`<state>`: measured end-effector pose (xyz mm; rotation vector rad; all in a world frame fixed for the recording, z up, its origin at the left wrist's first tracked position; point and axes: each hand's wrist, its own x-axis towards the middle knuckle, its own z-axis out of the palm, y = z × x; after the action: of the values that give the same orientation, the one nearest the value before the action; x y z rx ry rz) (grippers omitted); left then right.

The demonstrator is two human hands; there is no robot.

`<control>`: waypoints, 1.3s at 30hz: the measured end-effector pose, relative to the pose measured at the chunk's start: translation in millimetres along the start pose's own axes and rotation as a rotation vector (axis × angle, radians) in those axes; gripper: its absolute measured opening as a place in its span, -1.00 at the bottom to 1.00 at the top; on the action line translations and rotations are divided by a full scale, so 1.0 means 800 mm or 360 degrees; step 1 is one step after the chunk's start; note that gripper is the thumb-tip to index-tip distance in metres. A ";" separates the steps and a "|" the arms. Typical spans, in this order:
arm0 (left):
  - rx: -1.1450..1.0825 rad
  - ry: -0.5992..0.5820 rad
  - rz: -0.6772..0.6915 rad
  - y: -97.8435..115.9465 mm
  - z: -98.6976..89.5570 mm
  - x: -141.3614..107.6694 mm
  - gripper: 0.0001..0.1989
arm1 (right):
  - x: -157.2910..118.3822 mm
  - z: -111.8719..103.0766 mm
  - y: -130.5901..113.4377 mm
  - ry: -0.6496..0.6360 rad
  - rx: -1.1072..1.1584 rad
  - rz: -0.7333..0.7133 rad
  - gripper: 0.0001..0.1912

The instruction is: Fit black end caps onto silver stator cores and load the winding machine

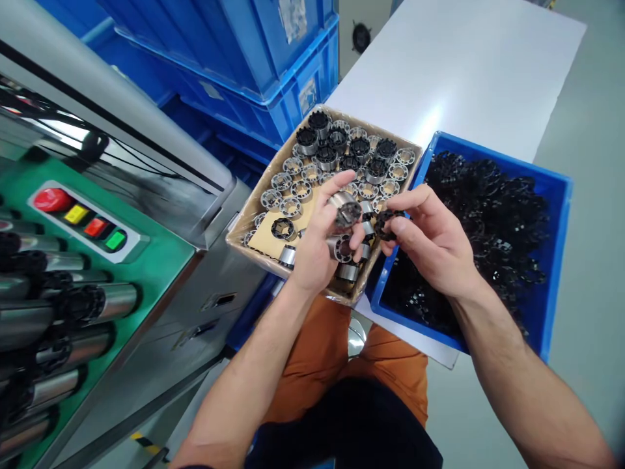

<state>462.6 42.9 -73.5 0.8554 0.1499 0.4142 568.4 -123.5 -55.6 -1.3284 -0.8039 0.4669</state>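
Observation:
My left hand (317,247) is closed around two silver motor cores, over the cardboard box (239,238). The upper metal core (346,210) sits between thumb and index finger with its slotted end turned to the right. A lower core (339,248) is held by the other fingers. Just to the right, my right hand (432,238) pinches a black plastic toothed ring (385,223) between thumb and fingers, a little apart from the cores. Inside the box stand rows of silver cores (301,189), several topped with black rings (326,156). More cores lie loose on a cardboard sheet (261,245).
A blue bin (556,215) heaped with black plastic rings (493,215) stands right of the box on a white table (478,71). Stacked blue crates (234,71) rise behind. At left is a green machine panel (161,241) with buttons and metal cylinders (117,303).

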 end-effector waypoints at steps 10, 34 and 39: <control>0.0133 -0.0130 -0.0111 -0.010 0.003 -0.007 -0.47 | -0.007 0.006 -0.010 0.0257 -0.0469 -0.0298 -0.85; 0.1009 -0.0171 0.0357 0.018 -0.017 -0.003 -0.56 | 0.003 0.009 -0.026 0.0330 -0.0841 -0.0344 -0.79; 0.2049 -0.0247 0.0282 0.082 -0.055 0.031 0.01 | 0.005 -0.078 -0.075 0.0481 -0.1209 -0.0154 -0.73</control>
<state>453.0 122.3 -51.2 2.1739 0.1945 0.3923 609.1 -174.6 1.3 -1.9866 -0.8148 -0.1492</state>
